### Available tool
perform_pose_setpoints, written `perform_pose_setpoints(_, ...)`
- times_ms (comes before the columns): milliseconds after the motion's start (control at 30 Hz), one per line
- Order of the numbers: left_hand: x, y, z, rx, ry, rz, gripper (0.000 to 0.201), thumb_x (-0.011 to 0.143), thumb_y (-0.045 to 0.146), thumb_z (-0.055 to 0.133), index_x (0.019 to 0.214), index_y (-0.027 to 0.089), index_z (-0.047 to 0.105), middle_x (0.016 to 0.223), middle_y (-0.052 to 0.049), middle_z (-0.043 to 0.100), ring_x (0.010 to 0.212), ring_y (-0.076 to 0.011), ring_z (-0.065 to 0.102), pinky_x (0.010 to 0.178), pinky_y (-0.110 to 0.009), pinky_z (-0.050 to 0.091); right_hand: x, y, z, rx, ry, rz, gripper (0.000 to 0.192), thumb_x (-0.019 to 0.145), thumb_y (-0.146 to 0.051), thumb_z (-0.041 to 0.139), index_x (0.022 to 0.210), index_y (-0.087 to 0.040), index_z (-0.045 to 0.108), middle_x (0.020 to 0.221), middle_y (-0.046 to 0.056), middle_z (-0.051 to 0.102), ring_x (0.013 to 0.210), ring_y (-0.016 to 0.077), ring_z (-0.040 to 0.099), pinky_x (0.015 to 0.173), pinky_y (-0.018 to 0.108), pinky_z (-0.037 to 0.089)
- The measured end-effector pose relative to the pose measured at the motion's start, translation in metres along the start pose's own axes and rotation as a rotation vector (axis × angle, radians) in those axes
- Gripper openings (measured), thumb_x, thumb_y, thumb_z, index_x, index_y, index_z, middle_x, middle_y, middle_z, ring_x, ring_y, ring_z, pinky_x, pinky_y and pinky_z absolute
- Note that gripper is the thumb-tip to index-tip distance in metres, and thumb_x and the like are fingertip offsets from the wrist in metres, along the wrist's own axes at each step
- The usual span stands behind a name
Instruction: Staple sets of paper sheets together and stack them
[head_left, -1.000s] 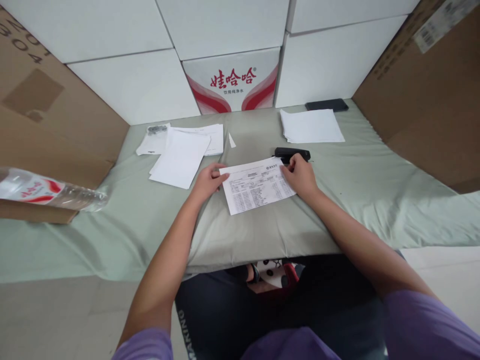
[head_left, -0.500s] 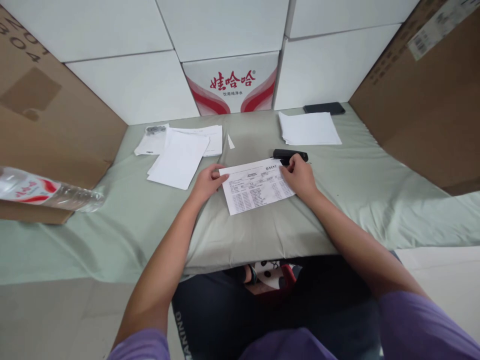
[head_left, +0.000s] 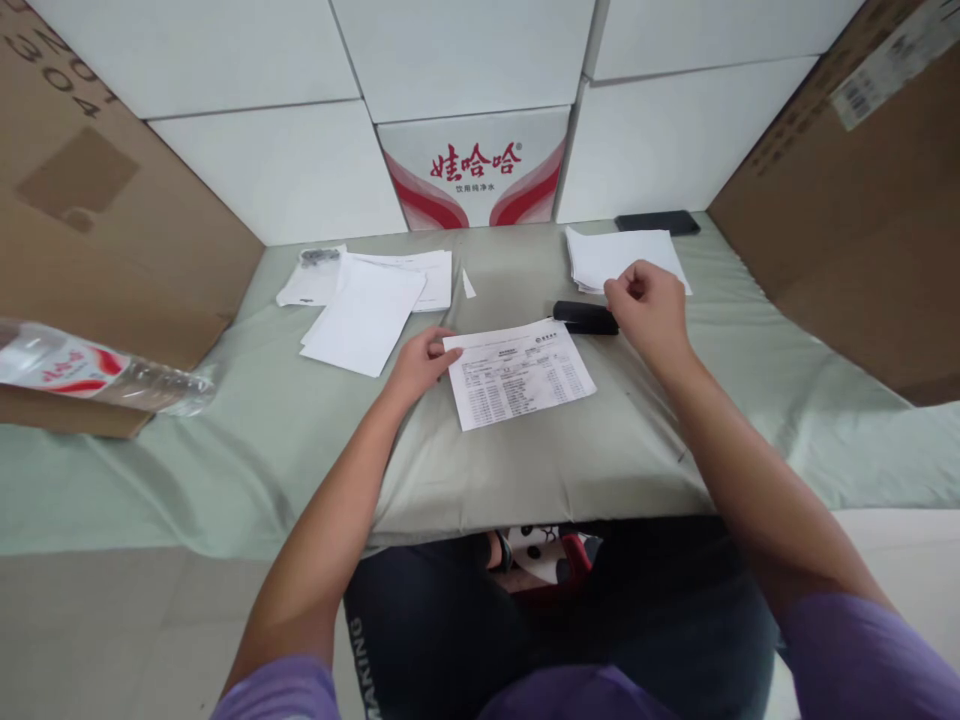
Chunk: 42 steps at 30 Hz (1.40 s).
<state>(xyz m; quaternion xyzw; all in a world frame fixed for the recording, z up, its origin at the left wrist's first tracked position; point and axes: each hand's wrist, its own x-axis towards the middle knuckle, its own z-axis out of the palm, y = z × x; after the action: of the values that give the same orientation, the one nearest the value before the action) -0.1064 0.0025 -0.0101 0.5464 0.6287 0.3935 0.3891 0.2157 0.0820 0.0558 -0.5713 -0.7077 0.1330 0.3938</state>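
A printed sheet [head_left: 517, 375] with rows of small text lies on the green cloth in front of me. My left hand [head_left: 424, 365] grips its upper left edge between thumb and fingers. Just past the sheet's upper right corner sits a black stapler [head_left: 585, 318]. My right hand [head_left: 651, 310] is off the sheet, to the right of the stapler and over the near edge of a stack of white paper [head_left: 626, 258]. Its fingers are curled into a pinch; whatever they hold, if anything, is hidden.
More white sheets [head_left: 367, 320] and a clear packet [head_left: 311, 278] lie at left, a paper scrap [head_left: 469, 285] beside them. A black phone [head_left: 658, 223] rests behind the stack. White boxes [head_left: 472, 170] form the back; cardboard boxes [head_left: 847, 230] flank the sides. A water bottle [head_left: 97, 370] is far left.
My right hand has let go of the printed sheet's right side and moved up and right, past the stapler to the paper stack. My left hand keeps its grip on the sheet.
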Motion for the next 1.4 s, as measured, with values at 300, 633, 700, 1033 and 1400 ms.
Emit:
perform_pose_setpoints(300, -0.001, 0.002, 0.000, -0.005, -0.002, -0.019, 0.039, 0.076, 0.043, 0.072, 0.108, 0.021, 0.064, 0.068, 0.001, 0.066, 0.051, -0.0122, 0.052, 0.040, -0.021, 0.035, 0.035, -0.010, 0.062, -0.134, -0.222, 0.021, 0.025, 0.085, -0.032, 0.060, 0.063, -0.023, 0.052, 0.067, 0.006, 0.056, 0.069, 0.0211, 0.049, 0.065, 0.034, 0.036)
perform_pose_setpoints(633, 0.001, 0.003, 0.002, 0.014, 0.009, -0.014, 0.033, 0.078, 0.036, 0.072, 0.105, 0.019, 0.065, 0.065, 0.001, 0.066, 0.050, -0.0115, 0.052, 0.046, -0.023, 0.037, 0.033, 0.002, 0.076, -0.138, -0.217, 0.042, 0.026, 0.083, -0.031, 0.062, 0.060, -0.024, 0.052, 0.060, 0.006, 0.052, 0.066, 0.0214, 0.047, 0.063, 0.034, 0.035)
perform_pose_setpoints(700, 0.000, 0.003, 0.002, 0.021, 0.009, -0.016, 0.034, 0.079, 0.036, 0.071, 0.107, 0.019, 0.065, 0.067, 0.000, 0.067, 0.051, -0.0118, 0.053, 0.046, -0.023, 0.038, 0.033, 0.001, 0.076, -0.147, -0.214, 0.061, 0.028, 0.084, -0.029, 0.063, 0.060, -0.024, 0.050, 0.061, 0.005, 0.052, 0.067, 0.0214, 0.047, 0.064, 0.034, 0.036)
perform_pose_setpoints(1033, -0.001, 0.006, 0.001, 0.012, 0.019, -0.014, 0.032, 0.078, 0.034, 0.073, 0.105, 0.019, 0.066, 0.067, 0.000, 0.067, 0.060, -0.0148, 0.060, 0.055, -0.025, 0.046, 0.050, 0.004, 0.064, -0.077, -0.264, 0.019, 0.023, 0.090, -0.025, 0.059, 0.067, -0.022, 0.053, 0.065, 0.004, 0.052, 0.071, 0.0209, 0.048, 0.071, 0.036, 0.038)
perform_pose_setpoints(1400, 0.000, 0.005, 0.001, 0.015, 0.005, -0.026, 0.031, 0.081, 0.036, 0.070, 0.107, 0.019, 0.065, 0.071, -0.001, 0.070, 0.063, -0.0158, 0.063, 0.055, -0.025, 0.048, 0.081, 0.003, 0.061, -0.055, -0.227, -0.004, 0.013, 0.087, -0.028, 0.062, 0.077, -0.020, 0.059, 0.072, 0.006, 0.055, 0.078, 0.0223, 0.051, 0.074, 0.038, 0.041)
